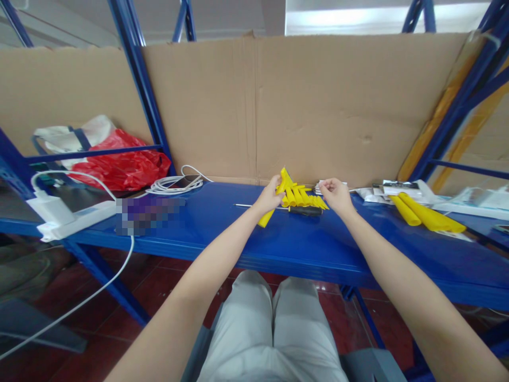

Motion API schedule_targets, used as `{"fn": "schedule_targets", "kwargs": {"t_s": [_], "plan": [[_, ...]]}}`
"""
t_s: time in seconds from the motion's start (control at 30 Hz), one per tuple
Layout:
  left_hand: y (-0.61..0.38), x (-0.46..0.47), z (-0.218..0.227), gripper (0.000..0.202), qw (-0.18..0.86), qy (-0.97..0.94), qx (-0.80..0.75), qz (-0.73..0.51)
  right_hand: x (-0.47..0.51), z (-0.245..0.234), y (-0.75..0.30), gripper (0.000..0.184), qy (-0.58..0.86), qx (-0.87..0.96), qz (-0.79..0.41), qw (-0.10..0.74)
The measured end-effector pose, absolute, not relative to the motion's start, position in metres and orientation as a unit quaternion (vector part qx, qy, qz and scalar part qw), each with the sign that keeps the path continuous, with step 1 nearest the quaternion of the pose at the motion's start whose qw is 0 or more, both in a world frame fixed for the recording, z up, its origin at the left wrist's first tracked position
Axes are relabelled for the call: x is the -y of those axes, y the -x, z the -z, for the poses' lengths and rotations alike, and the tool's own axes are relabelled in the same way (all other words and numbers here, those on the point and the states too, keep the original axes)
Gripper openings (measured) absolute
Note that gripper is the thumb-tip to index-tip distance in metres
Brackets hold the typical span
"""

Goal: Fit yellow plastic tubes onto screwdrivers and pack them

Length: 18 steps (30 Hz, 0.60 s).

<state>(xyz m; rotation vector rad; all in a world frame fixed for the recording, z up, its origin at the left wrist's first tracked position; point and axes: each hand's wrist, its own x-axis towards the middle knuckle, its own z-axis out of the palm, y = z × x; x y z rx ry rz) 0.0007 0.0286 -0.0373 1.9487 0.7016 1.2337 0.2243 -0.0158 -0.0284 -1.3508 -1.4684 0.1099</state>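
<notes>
My left hand (269, 196) is closed around a yellow tube-shaped piece (267, 217) that slants down and to the left over the blue shelf (238, 233). Beside it lies a fan of several yellow pieces (302, 196). A screwdriver with a black handle (304, 210) rests on the shelf between my hands. My right hand (336, 194) is pinched shut just right of the yellow pile; what its fingers hold is too small to make out.
Two more yellow tubes (425, 216) and white packets (393, 190) lie at the right. A coiled white cable (175, 184), a red plastic bag (123, 164) and a white power strip (67, 217) sit at the left. Cardboard (318, 106) backs the shelf.
</notes>
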Motion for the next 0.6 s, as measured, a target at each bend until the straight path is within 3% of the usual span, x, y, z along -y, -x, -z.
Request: {"fn": "schedule_targets", "kwargs": {"t_s": [0.1, 0.3, 0.6], "plan": [[-0.002, -0.03, 0.04, 0.069, 0.373, -0.738, -0.285, -0.486, 0.016, 0.027, -0.255, 0.011, 0.678, 0.6, 0.003, 0.424], [-0.002, -0.03, 0.042, 0.071, 0.373, -0.737, -0.297, -0.478, 0.022, 0.035, -0.293, 0.018, 0.81, 0.558, 0.028, 0.179], [-0.002, -0.026, 0.039, 0.069, 0.38, -0.736, -0.294, -0.476, 0.025, 0.037, -0.29, 0.021, 0.824, 0.552, 0.051, 0.117]]}}
